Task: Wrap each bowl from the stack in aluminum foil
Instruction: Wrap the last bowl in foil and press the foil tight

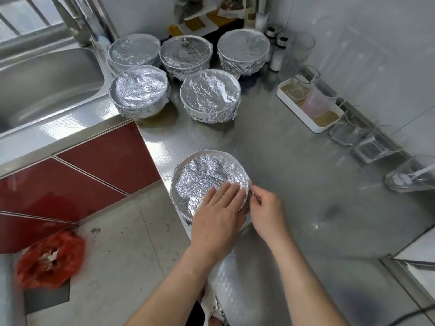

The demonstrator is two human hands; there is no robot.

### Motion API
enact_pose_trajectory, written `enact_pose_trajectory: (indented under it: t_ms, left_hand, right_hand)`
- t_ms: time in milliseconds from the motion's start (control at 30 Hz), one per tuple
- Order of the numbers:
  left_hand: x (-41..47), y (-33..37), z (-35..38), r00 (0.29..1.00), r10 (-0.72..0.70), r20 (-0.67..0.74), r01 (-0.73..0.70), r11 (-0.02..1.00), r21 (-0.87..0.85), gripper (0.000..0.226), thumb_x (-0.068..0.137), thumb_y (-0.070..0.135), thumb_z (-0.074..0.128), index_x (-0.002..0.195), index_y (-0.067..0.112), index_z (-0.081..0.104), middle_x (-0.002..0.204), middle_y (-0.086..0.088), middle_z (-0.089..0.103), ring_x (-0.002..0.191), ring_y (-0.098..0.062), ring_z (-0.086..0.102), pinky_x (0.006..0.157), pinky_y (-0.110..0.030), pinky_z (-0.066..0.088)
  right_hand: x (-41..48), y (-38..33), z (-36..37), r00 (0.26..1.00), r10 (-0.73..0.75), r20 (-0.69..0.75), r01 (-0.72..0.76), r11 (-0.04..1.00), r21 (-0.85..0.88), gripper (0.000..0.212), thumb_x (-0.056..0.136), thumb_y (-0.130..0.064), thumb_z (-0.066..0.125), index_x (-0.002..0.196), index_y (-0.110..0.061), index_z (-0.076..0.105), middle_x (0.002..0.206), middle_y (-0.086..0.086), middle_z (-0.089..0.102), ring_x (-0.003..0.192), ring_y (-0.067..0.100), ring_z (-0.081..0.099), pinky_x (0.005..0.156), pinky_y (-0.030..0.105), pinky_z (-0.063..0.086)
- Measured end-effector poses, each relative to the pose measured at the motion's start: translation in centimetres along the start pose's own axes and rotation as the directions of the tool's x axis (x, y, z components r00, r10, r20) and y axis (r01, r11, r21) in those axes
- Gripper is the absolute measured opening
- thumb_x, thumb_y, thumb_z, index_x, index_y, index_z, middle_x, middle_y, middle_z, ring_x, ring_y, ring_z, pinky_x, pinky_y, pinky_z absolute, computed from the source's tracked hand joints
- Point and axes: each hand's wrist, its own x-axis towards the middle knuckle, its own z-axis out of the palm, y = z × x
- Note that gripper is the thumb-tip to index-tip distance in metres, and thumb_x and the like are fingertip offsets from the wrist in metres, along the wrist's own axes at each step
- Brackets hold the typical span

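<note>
A bowl covered in crinkled aluminum foil (pixel 202 177) sits near the front edge of the steel counter (pixel 294 184). My left hand (pixel 219 212) lies flat on the foil top with straight fingers, pressing it down. My right hand (pixel 266 208) is at the bowl's right side, its fingers curled and pinching the foil at the rim. Several foil-wrapped bowls stand at the back, among them one (pixel 210 96) in the middle, one (pixel 140 91) by the sink and one (pixel 243 49) at the back right.
A steel sink (pixel 47 76) lies at the left. A white tray (pixel 315 128) with cups and several clear glasses (pixel 374 147) line the right wall. Shakers (pixel 279 52) stand at the back. A red plastic bag (pixel 50 260) lies on the floor.
</note>
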Motion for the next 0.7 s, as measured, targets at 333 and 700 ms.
enact_pose_trajectory:
  t_ms: [333, 700]
  left_hand:
    - [0.9, 0.9, 0.6, 0.997, -0.058, 0.057, 0.058, 0.998, -0.001, 0.045, 0.095, 0.034, 0.041, 0.129, 0.013, 0.064, 0.131, -0.002, 0.063, 0.124, -0.022, 0.058, 0.104, -0.044, 0.046]
    - [2.1, -3.8, -3.2, 0.951, -0.286, -0.117, 0.269, 0.953, -0.139, 0.047, 0.093, 0.026, 0.044, 0.132, 0.005, 0.058, 0.144, -0.02, 0.048, 0.135, -0.037, 0.041, 0.111, -0.047, 0.033]
  right_hand:
    - [0.7, -1.3, -0.6, 0.963, 0.173, 0.206, -0.239, 0.901, 0.362, 0.042, 0.103, -0.032, 0.042, 0.143, -0.02, 0.045, 0.141, -0.008, 0.048, 0.126, -0.001, 0.041, 0.112, 0.026, 0.031]
    - [2.3, -2.4, 0.5, 0.991, 0.135, 0.018, -0.135, 0.99, 0.032, 0.04, 0.102, -0.026, 0.041, 0.137, -0.009, 0.051, 0.136, 0.01, 0.057, 0.126, 0.026, 0.05, 0.097, 0.027, 0.037]
